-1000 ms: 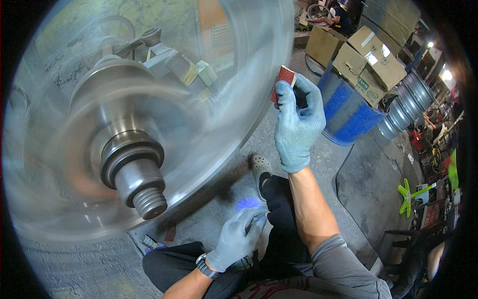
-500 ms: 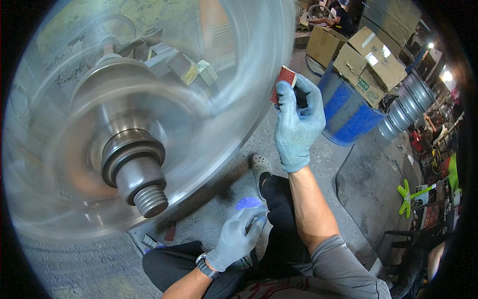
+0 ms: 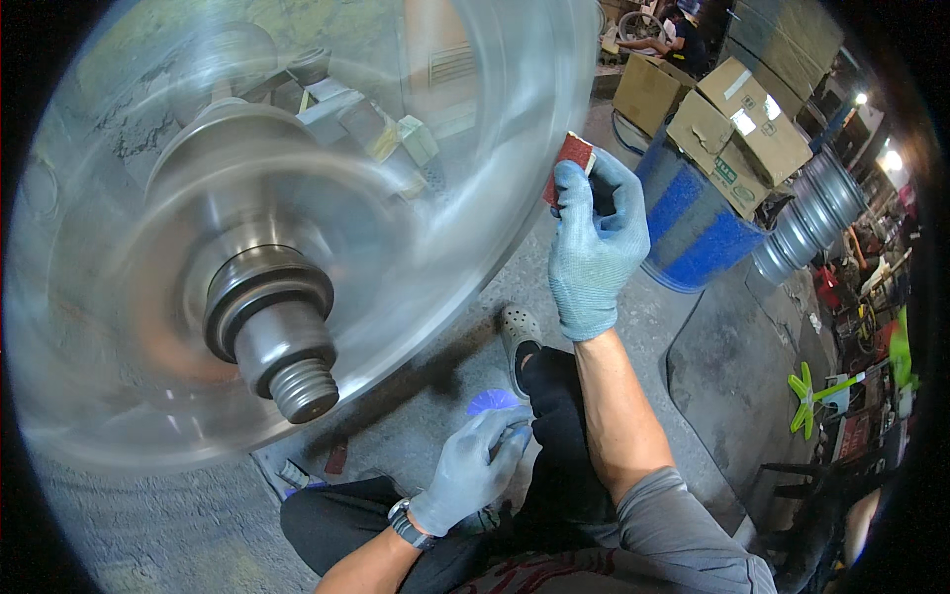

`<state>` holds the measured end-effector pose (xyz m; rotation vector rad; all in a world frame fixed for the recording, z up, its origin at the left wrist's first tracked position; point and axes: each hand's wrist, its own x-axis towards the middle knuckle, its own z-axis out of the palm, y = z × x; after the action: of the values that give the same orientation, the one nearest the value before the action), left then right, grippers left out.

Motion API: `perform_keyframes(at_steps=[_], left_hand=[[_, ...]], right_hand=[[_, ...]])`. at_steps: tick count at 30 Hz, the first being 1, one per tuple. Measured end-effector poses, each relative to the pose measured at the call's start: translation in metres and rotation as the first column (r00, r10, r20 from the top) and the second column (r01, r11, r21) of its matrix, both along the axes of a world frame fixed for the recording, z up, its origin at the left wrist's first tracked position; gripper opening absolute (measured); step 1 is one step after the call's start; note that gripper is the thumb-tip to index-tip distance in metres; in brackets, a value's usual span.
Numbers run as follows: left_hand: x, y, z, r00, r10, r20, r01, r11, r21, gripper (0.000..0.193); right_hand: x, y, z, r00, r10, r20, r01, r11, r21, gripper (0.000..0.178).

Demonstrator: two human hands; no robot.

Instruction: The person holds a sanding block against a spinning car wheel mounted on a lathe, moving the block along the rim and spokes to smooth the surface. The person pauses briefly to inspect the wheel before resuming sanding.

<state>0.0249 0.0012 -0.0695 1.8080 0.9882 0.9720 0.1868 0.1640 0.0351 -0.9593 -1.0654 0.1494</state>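
Note:
A large silvery wheel rim (image 3: 500, 233), smeared by spin, fills the upper left. At its centre, a shiny metal spindle with a threaded end (image 3: 282, 342) points toward me. In a grey-blue glove, my right hand (image 3: 599, 243) pinches a folded piece of red sandpaper (image 3: 569, 163) between thumb and fingers, at the rim's right outer edge. Whether it touches is hard to tell. My left hand (image 3: 470, 470), gloved with a watch at the wrist, rests low by my knee. Its fingers are curled; what they hold, if anything, is hidden. Just beyond them shows a purple round thing (image 3: 492, 401).
Right of the wheel stands a blue drum (image 3: 693, 223) with cardboard boxes (image 3: 737, 124) on top. Stacked metal rims (image 3: 816, 213) lean beside it. A dark mat (image 3: 732, 376) covers floor at right. Another reddish piece (image 3: 337, 457) lies below the wheel. A person (image 3: 683, 40) sits far back.
The rim keeps spinning. My view has shifted slightly, and my right hand stays with the sandpaper at the rim's edge. The left hand has hardly moved.

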Motion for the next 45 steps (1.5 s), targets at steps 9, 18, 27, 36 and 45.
perform_keyframes(at_steps=[9,18,27,36,45], left_hand=[[0.0005,-0.0004,-0.0013,1.0,0.002,0.017,-0.002,1.0,0.022,0.028],[-0.0005,-0.0015,0.0014,1.0,-0.014,0.007,0.014,1.0,0.002,0.028],[0.0004,-0.0016,-0.0006,1.0,-0.019,0.024,0.018,1.0,0.013,0.029],[0.0001,-0.0023,0.0012,1.0,-0.013,0.007,0.013,1.0,0.002,0.029],[0.0004,-0.0023,-0.0017,1.0,-0.01,0.02,0.009,1.0,0.02,0.028]], right_hand=[[0.0024,0.0039,-0.0049,0.999,-0.039,0.022,0.038,0.999,0.033,0.032],[-0.0006,0.0001,-0.0041,0.999,-0.034,0.015,0.034,0.999,0.003,0.023],[0.0012,-0.0011,-0.006,0.999,-0.018,0.038,0.019,1.0,-0.024,0.024],[0.0,-0.0005,-0.0072,0.999,-0.021,0.043,0.021,1.0,0.007,0.024],[-0.0011,-0.0021,-0.0065,0.998,-0.022,0.062,0.023,1.0,-0.011,0.024]])
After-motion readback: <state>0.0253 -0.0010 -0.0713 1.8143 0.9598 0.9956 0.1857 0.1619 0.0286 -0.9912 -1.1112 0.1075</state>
